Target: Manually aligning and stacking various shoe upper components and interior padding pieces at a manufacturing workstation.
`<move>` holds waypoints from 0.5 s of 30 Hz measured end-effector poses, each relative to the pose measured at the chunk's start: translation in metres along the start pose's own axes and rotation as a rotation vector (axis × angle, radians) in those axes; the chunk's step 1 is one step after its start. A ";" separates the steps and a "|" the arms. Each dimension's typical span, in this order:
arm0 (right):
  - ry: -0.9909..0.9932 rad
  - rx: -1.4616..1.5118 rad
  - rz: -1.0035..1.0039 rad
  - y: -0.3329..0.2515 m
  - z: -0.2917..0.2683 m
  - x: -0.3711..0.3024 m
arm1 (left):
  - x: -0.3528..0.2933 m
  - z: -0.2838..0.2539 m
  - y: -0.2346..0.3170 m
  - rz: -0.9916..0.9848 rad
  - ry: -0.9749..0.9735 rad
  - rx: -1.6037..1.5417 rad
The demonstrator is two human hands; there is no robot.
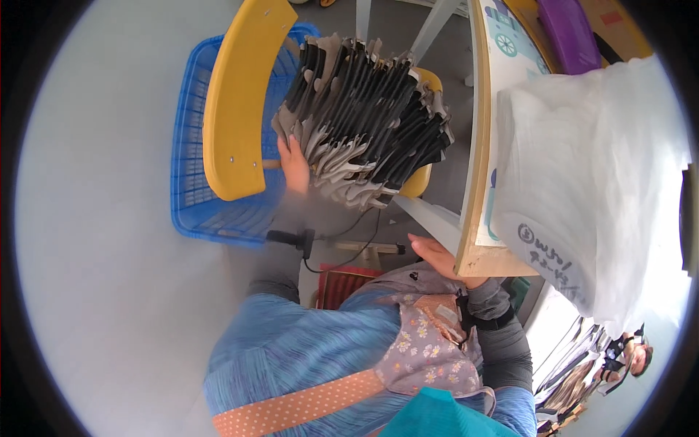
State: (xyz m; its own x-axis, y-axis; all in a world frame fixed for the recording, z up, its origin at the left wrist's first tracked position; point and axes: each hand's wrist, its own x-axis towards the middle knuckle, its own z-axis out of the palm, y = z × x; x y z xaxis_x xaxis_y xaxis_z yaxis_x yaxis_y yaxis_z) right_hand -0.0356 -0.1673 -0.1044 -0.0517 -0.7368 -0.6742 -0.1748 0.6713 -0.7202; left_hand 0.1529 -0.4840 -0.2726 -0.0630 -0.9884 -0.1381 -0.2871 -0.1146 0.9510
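Observation:
A thick stack of flat grey and black pieces [364, 116], like fabric cut-outs, rests on a yellow chair and hides most of its seat. My left hand [294, 167] reaches to the near left end of the stack, fingers stretched out and touching the grey pieces; its wrist is blurred. At the front corner of the table [495, 261], my right hand [435, 255] is held low beside the edge with its fingers straight and nothing visible in it.
The chair's yellow backrest [234, 102] stands left of the stack, before a blue plastic basket [191, 138]. A large white plastic bag [582, 167] covers much of the table, with a purple object [568, 36] behind. A dark cable [353, 255] hangs near my lap. More stacked pieces [575, 371] lie lower right.

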 end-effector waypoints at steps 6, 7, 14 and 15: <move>0.117 -0.299 -0.040 -0.018 0.000 -0.027 | 0.029 0.032 -0.016 0.018 -0.028 -0.212; 0.107 -0.282 -0.058 -0.017 0.001 -0.028 | 0.036 0.034 -0.020 0.020 -0.028 -0.209; 0.184 -0.090 -0.046 0.011 0.014 -0.025 | 0.119 0.032 -0.038 0.034 -0.200 -0.339; 0.156 -0.073 -0.047 0.008 0.015 -0.027 | 0.133 0.028 -0.044 -0.085 -0.190 -0.244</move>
State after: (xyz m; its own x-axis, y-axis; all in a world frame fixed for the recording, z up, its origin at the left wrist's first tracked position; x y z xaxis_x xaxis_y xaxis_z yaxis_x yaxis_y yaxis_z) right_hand -0.0211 -0.1404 -0.0945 -0.1929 -0.7746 -0.6024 -0.2509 0.6324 -0.7329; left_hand 0.1304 -0.6078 -0.3401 -0.2330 -0.9405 -0.2473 -0.0628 -0.2392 0.9689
